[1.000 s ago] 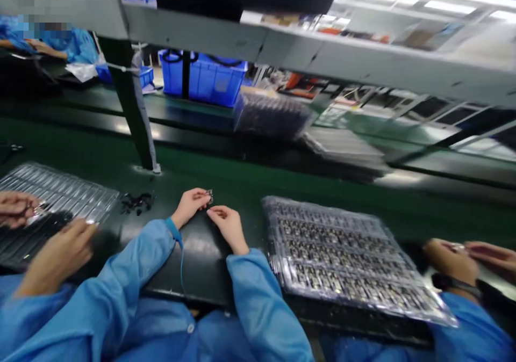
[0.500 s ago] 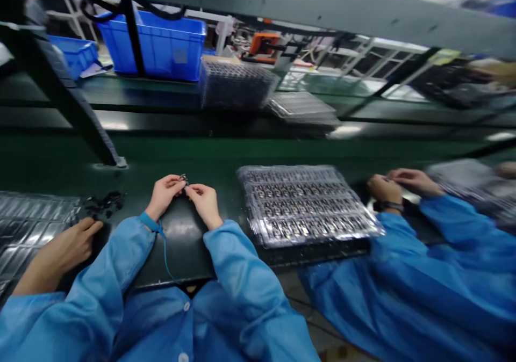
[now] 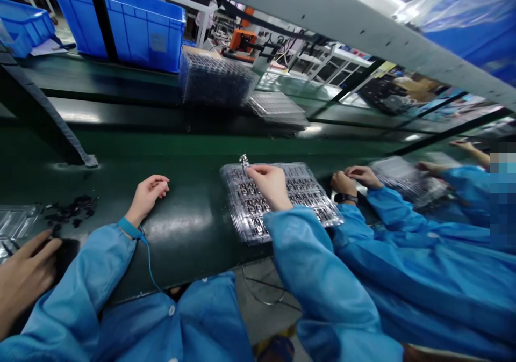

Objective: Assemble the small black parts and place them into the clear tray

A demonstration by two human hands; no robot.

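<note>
Head view: our right hand point(image 3: 271, 186) now pinching tiny part point(image 3: 243, 160) over tray point(image 3: 322, 211); left hand point(image 3: 147, 194) letting go, resting loose, holding nothing

Right hand point(image 3: 271, 186): parted from the left, now over the tray point(image 3: 322, 211), far edge, apparently pinching a small part point(image 3: 243, 160).
Left hand point(image 3: 147, 195): now empty on the bench point(image 3: 189, 227).

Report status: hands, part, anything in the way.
Right hand over the clear parts tray, pinching a small metal part. Left hand empty, resting on the dark bench. Co-worker's hands work just right of the tray.
</note>
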